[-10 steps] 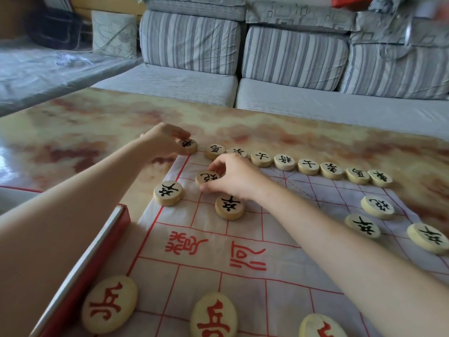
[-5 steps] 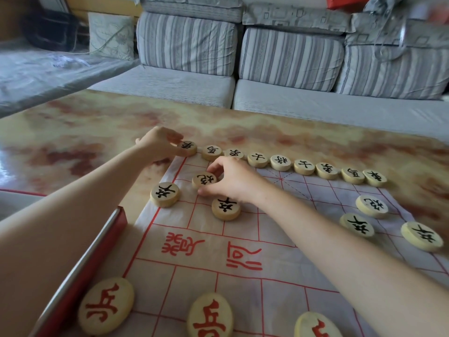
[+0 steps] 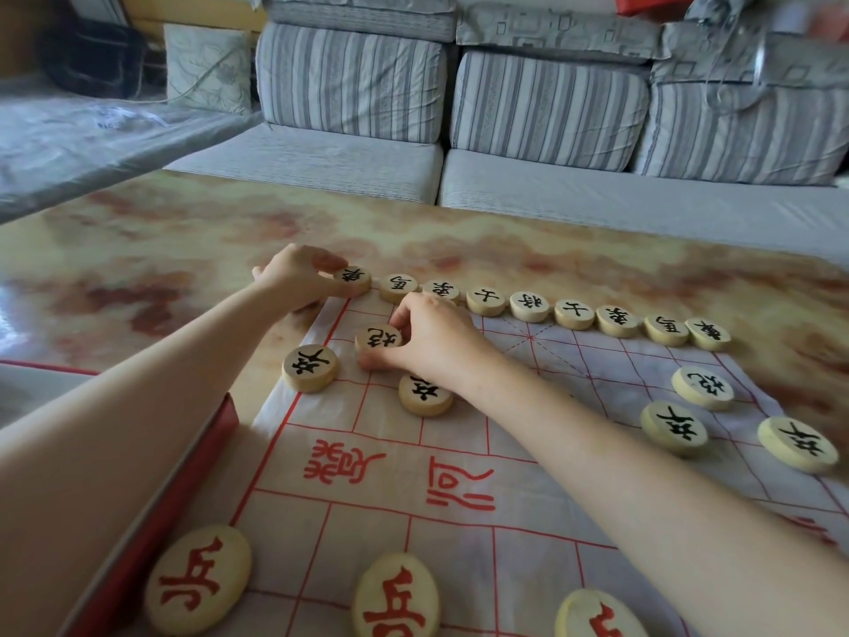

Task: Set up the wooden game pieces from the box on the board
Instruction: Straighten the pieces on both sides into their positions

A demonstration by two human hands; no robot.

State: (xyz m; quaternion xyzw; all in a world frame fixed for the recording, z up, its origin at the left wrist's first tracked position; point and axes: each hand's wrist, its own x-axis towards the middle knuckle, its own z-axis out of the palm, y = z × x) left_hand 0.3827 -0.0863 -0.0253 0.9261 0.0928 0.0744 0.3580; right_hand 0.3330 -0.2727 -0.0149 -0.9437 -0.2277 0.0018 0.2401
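Right hand point(image 3: 427, 337): fingers curled, thumb and fingertips pinching a round pale wooden disc with a black character point(image 3: 383, 338). The disc lies flat on the white sheet board with red grid lines point(image 3: 459, 521), just in from its far left corner. Left hand point(image 3: 294, 278): also curled, pinching the corner disc point(image 3: 353, 279) at the board's far left edge. A row of eight black-marked discs point(image 3: 529, 306) runs right from there along the far edge, side by side. Two black-marked pawn discs point(image 3: 310, 366) sit near the right hand, one partly under the wrist. Three more black-marked discs lie at the right side. Three red-marked discs point(image 3: 197, 579) lie along the near edge. Red box point(image 3: 151, 517) touches the board's left side, under the left forearm. All on a marbled glossy table point(image 3: 138, 232), with a grey striped sofa point(image 3: 551, 108) behind.
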